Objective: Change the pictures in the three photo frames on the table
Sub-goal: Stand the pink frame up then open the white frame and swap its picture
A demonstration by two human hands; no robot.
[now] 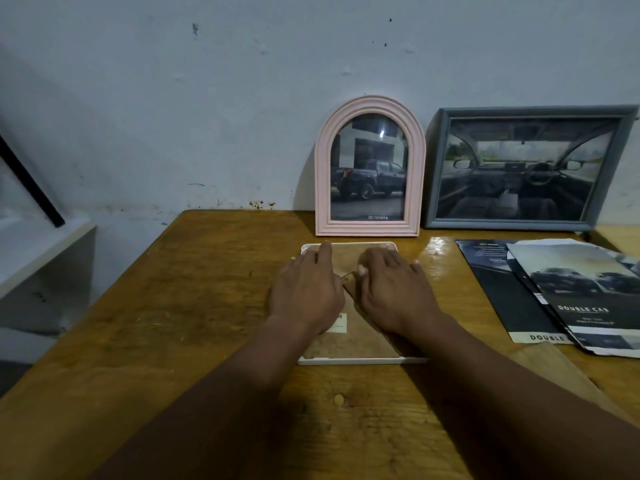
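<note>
Three photo frames. A pink arched frame (322,181) and a grey rectangular frame (512,224) stand along the table's (194,292) back edge. A white frame (349,360) lies face down mid-table, its picture hidden. Left hand (306,292) and right hand (394,292) press flat on its brown backing (360,337), grasping nothing. Two car brochures (585,299) overlap near the right edge, partly cut off.
</note>
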